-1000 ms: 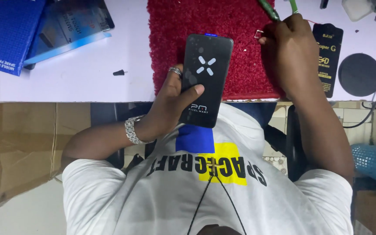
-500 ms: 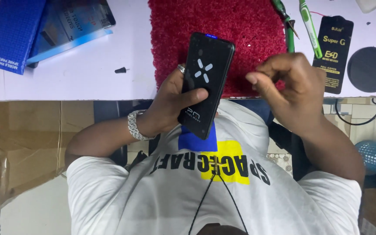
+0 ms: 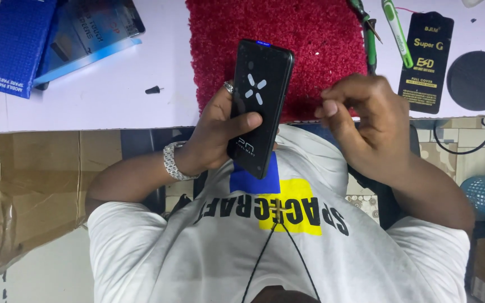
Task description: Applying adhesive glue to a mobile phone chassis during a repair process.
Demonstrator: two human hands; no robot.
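The left hand [image 3: 214, 134] grips the phone [image 3: 260, 106] over the mat's [image 3: 310, 39] near edge. The right hand [image 3: 366, 120], fingers pinched on nothing I can make out, has drawn nearer the phone, a small gap left.

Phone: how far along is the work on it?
Done: the black phone is off the red mat, gripped in the left hand. In hand: the right hand pinches its fingertips beside the phone; anything between them is too small to see. Left: the flat black packet and green-handled tools lie untouched on the white table.
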